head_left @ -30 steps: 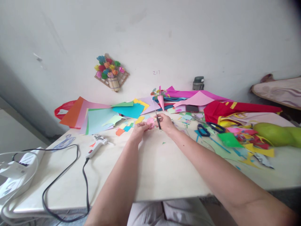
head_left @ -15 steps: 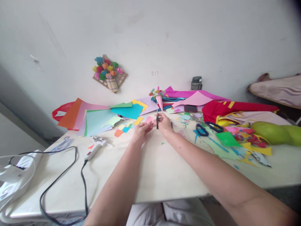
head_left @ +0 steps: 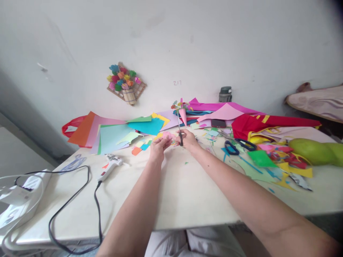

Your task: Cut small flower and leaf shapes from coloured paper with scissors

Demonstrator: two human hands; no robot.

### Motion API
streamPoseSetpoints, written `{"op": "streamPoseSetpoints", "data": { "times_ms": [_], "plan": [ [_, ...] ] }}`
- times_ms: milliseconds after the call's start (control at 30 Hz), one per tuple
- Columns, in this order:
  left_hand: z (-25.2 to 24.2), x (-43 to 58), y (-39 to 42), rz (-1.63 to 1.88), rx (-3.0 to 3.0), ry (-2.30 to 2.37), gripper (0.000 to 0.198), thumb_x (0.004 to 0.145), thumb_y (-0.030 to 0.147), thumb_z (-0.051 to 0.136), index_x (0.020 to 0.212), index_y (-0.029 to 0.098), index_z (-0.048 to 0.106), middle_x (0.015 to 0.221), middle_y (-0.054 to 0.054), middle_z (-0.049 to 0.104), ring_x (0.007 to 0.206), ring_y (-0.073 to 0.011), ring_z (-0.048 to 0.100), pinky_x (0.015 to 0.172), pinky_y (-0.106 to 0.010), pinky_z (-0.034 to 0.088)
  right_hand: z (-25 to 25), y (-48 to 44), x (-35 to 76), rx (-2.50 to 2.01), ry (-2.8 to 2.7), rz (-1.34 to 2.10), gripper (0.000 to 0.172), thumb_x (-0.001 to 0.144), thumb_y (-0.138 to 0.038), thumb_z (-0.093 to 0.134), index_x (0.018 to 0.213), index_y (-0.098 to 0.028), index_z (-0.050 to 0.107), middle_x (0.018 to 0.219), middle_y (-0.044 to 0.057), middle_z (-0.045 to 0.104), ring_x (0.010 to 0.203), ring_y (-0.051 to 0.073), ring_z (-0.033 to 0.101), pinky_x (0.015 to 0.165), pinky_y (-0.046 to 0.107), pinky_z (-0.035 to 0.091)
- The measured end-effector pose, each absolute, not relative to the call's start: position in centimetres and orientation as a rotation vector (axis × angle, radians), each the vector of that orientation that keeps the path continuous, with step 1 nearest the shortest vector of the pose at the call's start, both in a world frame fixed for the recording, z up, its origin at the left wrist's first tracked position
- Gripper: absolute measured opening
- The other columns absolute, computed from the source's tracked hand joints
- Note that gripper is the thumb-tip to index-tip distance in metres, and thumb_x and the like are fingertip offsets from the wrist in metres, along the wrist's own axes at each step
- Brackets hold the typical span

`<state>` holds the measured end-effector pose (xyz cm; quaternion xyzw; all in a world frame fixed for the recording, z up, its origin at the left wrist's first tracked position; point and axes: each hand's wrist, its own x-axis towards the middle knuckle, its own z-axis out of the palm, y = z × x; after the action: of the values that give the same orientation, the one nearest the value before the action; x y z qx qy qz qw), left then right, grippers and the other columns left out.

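Note:
Pinched in my left hand [head_left: 160,147] is a small piece of pink paper [head_left: 168,135], held above the middle of the table. My right hand [head_left: 189,139] is closed around the dark handles of a pair of scissors [head_left: 180,136], whose blades point up and away from me. The scissors are just to the right of the pink paper; whether the two touch I cannot tell. Beyond them stands a pink paper cone [head_left: 182,116] with small coloured paper flowers [head_left: 179,105]. Small paper scraps [head_left: 144,146] lie left of my left hand.
A glue gun [head_left: 110,167] with a black cord lies left, near a white power strip [head_left: 34,189]. Coloured paper sheets [head_left: 115,137] spread along the wall. At right are blue-handled scissors [head_left: 232,147], a phone [head_left: 218,123], a red cloth [head_left: 242,125] and green fruit [head_left: 311,150].
My left hand has shifted slightly left and up with the pink paper, which is now more bunched at its fingertips. The right hand still holds the scissors, a little further from the left hand.

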<state>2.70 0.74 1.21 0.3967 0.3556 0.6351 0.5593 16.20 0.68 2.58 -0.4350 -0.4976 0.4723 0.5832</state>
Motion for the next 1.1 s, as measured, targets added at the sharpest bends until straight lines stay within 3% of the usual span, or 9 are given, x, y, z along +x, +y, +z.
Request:
{"op": "streamPoseSetpoints", "data": {
  "times_ms": [267, 467, 833, 1100],
  "plan": [
    [1.3, 1.4, 1.2, 1.577, 0.964, 0.835, 0.040, 0.049, 0.038, 0.085, 0.062, 0.015, 0.054, 0.071, -0.006, 0.069, 0.072, -0.0194, 0.068, 0.080, -0.034, 0.048, 2.4, 0.5, 17.8, -1.019, -1.545, 1.264, 0.032, 0.064, -0.037, 0.074, 0.082, -0.016, 0.058, 0.053, -0.003, 0.058, 0.039, 0.007, 0.050, 0.032, 0.015, 0.024],
    [1.4, 1.1, 1.2, 1.608, 0.955, 0.820, 0.041, 0.047, 0.038, 0.085, 0.061, 0.016, 0.054, 0.069, -0.005, 0.068, 0.075, -0.0203, 0.069, 0.083, -0.034, 0.047, 2.7, 0.3, 18.3, -0.972, -1.661, 1.345, 0.037, 0.070, -0.049, 0.069, 0.071, -0.015, 0.055, 0.056, 0.000, 0.061, 0.041, 0.006, 0.052, 0.031, 0.015, 0.026],
    [1.4, 0.9, 1.1, 1.543, 0.912, 0.852, 0.033, 0.047, 0.031, 0.085, 0.060, 0.015, 0.059, 0.065, -0.001, 0.064, 0.057, -0.0101, 0.059, 0.073, -0.029, 0.048, 2.6, 0.4, 18.6, -0.928, -1.810, 1.395, 0.039, 0.072, -0.052, 0.065, 0.074, -0.015, 0.053, 0.059, 0.001, 0.063, 0.042, 0.008, 0.054, 0.033, 0.016, 0.031],
    [1.1, 0.9, 1.4, 1.523, 0.921, 0.823, 0.037, 0.046, 0.032, 0.086, 0.057, 0.014, 0.057, 0.056, 0.000, 0.058, 0.056, -0.0086, 0.056, 0.070, -0.027, 0.049, 2.8, 0.1, 18.3, -0.972, -1.839, 1.343, 0.038, 0.071, -0.050, 0.065, 0.071, -0.015, 0.052, 0.058, 0.000, 0.061, 0.041, 0.007, 0.052, 0.033, 0.016, 0.030]
  ]
}}
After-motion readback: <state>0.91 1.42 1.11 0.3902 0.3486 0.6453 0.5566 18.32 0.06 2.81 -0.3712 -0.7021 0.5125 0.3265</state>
